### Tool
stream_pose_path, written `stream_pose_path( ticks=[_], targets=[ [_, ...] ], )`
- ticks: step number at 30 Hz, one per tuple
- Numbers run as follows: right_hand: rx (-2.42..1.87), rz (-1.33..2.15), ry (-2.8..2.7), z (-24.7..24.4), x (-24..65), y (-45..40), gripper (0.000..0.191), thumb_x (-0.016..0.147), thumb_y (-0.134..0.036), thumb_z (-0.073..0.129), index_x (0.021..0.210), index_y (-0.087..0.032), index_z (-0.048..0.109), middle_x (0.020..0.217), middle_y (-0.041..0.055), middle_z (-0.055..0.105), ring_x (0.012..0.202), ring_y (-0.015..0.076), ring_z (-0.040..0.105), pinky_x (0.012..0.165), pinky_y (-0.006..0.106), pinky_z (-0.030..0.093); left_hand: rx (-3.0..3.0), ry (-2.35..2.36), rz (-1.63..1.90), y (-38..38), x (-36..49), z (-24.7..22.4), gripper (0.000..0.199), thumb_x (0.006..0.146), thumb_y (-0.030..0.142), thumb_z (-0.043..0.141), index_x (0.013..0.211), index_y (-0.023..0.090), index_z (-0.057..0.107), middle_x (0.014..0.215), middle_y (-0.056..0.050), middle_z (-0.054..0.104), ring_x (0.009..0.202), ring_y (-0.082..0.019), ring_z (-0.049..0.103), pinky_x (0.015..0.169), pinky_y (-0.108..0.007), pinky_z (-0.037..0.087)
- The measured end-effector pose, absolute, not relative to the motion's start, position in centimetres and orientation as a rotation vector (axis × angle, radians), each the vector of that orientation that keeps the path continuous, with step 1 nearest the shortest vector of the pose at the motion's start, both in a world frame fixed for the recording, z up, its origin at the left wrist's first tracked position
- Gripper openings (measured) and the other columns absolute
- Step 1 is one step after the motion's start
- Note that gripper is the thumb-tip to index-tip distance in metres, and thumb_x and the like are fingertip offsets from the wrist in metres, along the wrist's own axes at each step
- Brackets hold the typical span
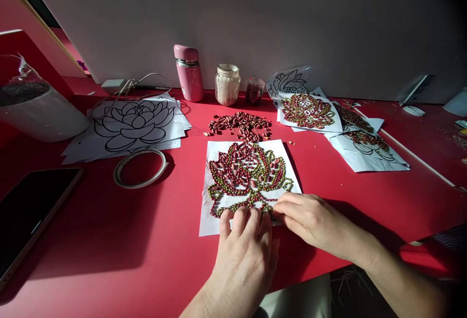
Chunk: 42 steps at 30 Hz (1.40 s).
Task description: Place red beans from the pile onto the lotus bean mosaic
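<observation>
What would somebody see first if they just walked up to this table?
Probably the flower made of red and green beans, on white paper in the middle of the bright red table. The left hand and right hand touch its lower edge. Behind it sit a pile of red beans and a pink bottle.
</observation>
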State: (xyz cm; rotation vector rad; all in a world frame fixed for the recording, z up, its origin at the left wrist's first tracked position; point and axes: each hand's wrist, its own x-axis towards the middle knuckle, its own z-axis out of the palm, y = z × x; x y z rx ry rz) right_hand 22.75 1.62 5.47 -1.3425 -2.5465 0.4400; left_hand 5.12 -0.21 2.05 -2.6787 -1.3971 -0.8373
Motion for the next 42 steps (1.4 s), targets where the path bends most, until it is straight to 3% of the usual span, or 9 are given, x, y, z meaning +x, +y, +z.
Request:
stream_pose_path(
  ticks=[7, 15, 26, 35, 42],
  targets=[
    [-1.311, 0.515, -2.491, 5.4, 22.8, 1.8, 0.023, 0.084, -0.005, 0.04, 0.09, -0.017, 0.058, 0.086, 0.0044, 0.056, 0.077, 0.0139, 0.055, 0.07, 0.026, 0.046, -2.698, -1.41, -0.835, -0.2, 5.1, 2.1, 0.023, 0.08, 0.021, 0.046, 0.098, 0.02, 0.06, 0.095, -0.005, 0.057, 0.084, -0.018, 0.044, 0.081, -0.039, 0.034],
    [-1.319, 0.562, -2.326, 5.6, 23.2, 2.2, 0.016, 0.087, -0.009, 0.041, 0.086, -0.018, 0.055, 0.084, 0.0022, 0.056, 0.077, 0.012, 0.054, 0.071, 0.024, 0.044, -2.674, -1.341, -0.691, -0.1, 5.2, 1.6, 0.036, 0.081, 0.037, 0.048, 0.115, 0.025, 0.053, 0.101, -0.005, 0.054, 0.09, -0.021, 0.044, 0.086, -0.043, 0.029],
    [-1.362, 0.636, -2.245, 4.6, 23.9, 2.9, 0.015, 0.087, -0.011, 0.041, 0.083, -0.017, 0.053, 0.083, 0.0031, 0.055, 0.074, 0.0121, 0.053, 0.067, 0.023, 0.042, -2.601, -1.336, -0.736, -0.2, 5.4, 1.4, 0.029, 0.079, 0.039, 0.051, 0.104, 0.026, 0.059, 0.103, -0.005, 0.055, 0.094, -0.023, 0.044, 0.087, -0.044, 0.026],
    [-1.361, 0.603, -2.133, 4.0, 24.0, 3.0, 0.01, 0.087, -0.015, 0.045, 0.086, -0.017, 0.054, 0.081, 0.0023, 0.056, 0.071, 0.0107, 0.053, 0.062, 0.02, 0.042, -2.668, -1.492, -0.779, -0.1, 5.3, 1.8, 0.039, 0.077, 0.041, 0.054, 0.113, 0.026, 0.055, 0.105, -0.004, 0.057, 0.096, -0.023, 0.045, 0.088, -0.043, 0.027],
    [-1.337, 0.661, -2.093, 3.9, 23.5, 2.3, 0.01, 0.083, -0.011, 0.048, 0.087, -0.018, 0.054, 0.079, 0.0004, 0.056, 0.065, 0.0081, 0.051, 0.06, 0.018, 0.043, -2.66, -1.406, -0.752, 0.0, 5.4, 1.6, 0.034, 0.073, 0.043, 0.057, 0.104, 0.028, 0.059, 0.104, -0.004, 0.057, 0.092, -0.022, 0.045, 0.085, -0.043, 0.027]
  ],
)
